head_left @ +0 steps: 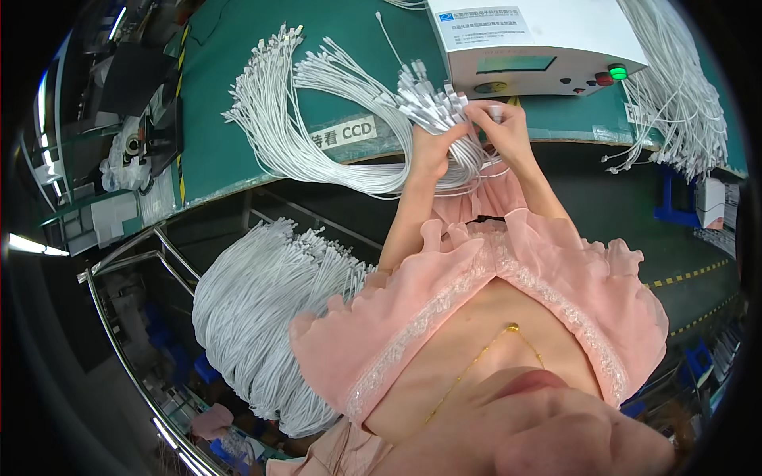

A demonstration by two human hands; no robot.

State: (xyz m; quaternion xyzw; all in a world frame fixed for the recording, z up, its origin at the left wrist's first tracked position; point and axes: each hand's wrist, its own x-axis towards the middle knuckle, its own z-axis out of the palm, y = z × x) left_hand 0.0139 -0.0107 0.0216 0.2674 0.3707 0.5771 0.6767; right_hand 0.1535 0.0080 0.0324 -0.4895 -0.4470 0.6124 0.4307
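Observation:
A bundle of white cables (349, 176) loops across the near part of the green table, and its connector ends (425, 95) fan out just in front of the white machine. My left hand (435, 151) is wrapped round the bundle just below these ends. At the right side of the same ends, my right hand (506, 135) has its thumb and fingers closed at a connector. Exactly how it grips that connector is partly hidden by the fingers. More white cable ends (274, 47) lie spread on the table to the left.
The white machine (548, 47) with a small screen and a lit green button stands beyond my hands. Another cable bundle (675, 95) hangs over the table's right edge. Below left, a large cable bundle (262, 317) lies by a metal rail (103, 301). A label strip (343, 133) is on the table (214, 119).

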